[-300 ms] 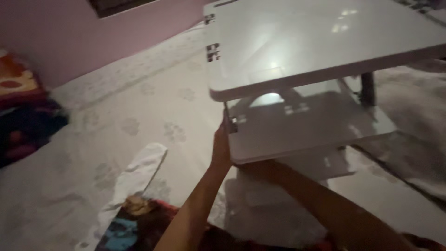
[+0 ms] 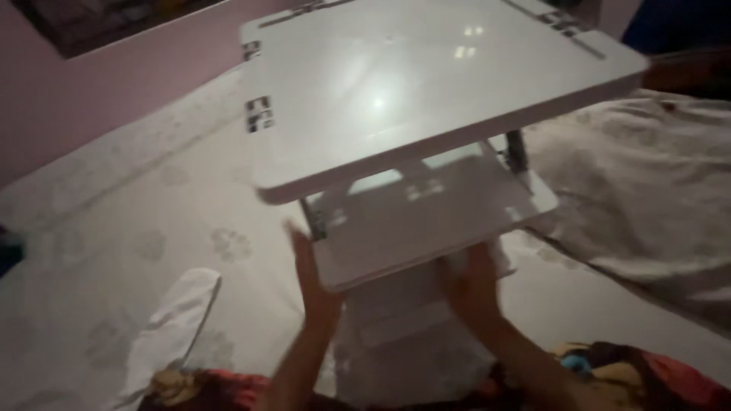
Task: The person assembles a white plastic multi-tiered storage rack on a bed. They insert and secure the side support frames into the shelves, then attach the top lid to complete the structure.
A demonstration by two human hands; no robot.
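A person's two bare hands meet a glossy white two-tier table (image 2: 426, 99) that stands on a pale floral-patterned bedsheet (image 2: 152, 221). The left hand (image 2: 308, 274), fingers straight and spread, lies flat against the near left corner of the table's lower shelf (image 2: 426, 221), gripping nothing. The right hand (image 2: 472, 278), which did not show as a hand a moment earlier, now presses up under the shelf's near edge, towards its right; it looks open, though blur hides how far the fingers curl. Compared with the earlier view, the table sits more centrally and its top reaches further towards the right, with more of the shelf exposed beneath. A white cloth (image 2: 171, 327) lies on the sheet to the left of the table, below shelf level. A crumpled beige blanket (image 2: 655, 198) spreads to the table's right. Bright red and multicoloured fabric (image 2: 647, 377) shows below the table.
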